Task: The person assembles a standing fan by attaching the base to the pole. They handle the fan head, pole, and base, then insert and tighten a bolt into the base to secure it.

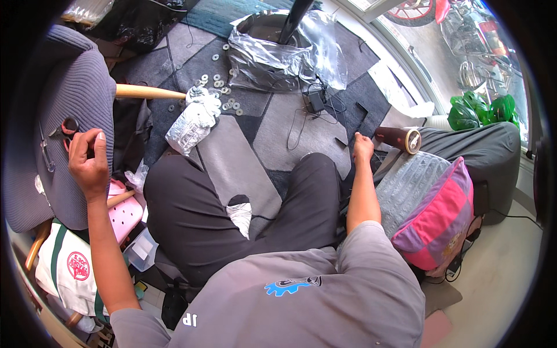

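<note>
Over the grey ribbed cushioned seat (87, 87) at left, my left hand (90, 162) is closed, its bent fingers against the handles of scissors (68, 129) with black and red grips. Beside them on the cushion lies a small clear and metal item (46, 153). My right hand (364, 149) is closed in a fist beyond my right knee. A thin black bent piece (362, 119) runs down to its fingertips; whether the fingers grip it cannot be made out. Another short dark piece (341, 142) lies just left of that hand.
Several round washers (217, 83) lie on the patterned rug (232, 153) near a crumpled silver bundle (194, 122). A plastic-wrapped base (272, 61) with a black pole stands ahead, near a black adapter (315, 101). Right are a brown cylinder (397, 139) and a pink-purple cushion (432, 209).
</note>
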`<state>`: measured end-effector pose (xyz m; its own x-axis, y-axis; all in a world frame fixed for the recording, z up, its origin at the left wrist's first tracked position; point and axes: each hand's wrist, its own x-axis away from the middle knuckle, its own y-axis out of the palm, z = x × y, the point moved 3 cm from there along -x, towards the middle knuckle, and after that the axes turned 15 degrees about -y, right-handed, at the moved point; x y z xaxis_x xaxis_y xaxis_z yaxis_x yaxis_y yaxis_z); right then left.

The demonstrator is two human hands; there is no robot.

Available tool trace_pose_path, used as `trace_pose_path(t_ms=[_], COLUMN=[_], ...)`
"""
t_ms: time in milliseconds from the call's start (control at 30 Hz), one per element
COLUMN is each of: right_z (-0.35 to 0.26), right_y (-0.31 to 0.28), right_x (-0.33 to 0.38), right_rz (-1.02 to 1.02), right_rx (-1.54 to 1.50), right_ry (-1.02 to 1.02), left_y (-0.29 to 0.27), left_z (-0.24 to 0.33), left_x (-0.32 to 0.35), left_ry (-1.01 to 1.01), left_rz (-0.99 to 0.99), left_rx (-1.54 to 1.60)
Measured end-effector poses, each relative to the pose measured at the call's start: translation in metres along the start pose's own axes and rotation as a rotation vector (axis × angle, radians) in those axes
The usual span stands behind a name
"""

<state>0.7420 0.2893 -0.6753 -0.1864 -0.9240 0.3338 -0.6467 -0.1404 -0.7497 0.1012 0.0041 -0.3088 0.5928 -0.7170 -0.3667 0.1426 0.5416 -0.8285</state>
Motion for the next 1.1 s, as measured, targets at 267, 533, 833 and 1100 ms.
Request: trace_pose_path(t_ms=[267, 533, 833, 1100], right_z=[0.012, -0.155, -0.214, -0.182], right_y=[0.042, -0.006, -0.076, -0.082], right_x=[-0.006, 0.161, 0.234, 0.227], right_rz=[0.011, -0.746, -1.172, -1.17], right_rx=[0.008, -0.853, -0.795, -1.132], right_ry=[-0.081, -0.174, -0.26, -0.131], left_y=[0.0, -0.001, 0.131, 0.186], left_z=[-0.001, 0.002, 0.219, 0.266], left_x=[0.0, -0.006, 0.034, 0.044], left_ry=[-0.039, -0.157, -0.005, -0.021], left_rz=[-0.002, 0.052, -0.646, -0.673], left_rx=[-0.133, -0.078, 0.67, 0.886])
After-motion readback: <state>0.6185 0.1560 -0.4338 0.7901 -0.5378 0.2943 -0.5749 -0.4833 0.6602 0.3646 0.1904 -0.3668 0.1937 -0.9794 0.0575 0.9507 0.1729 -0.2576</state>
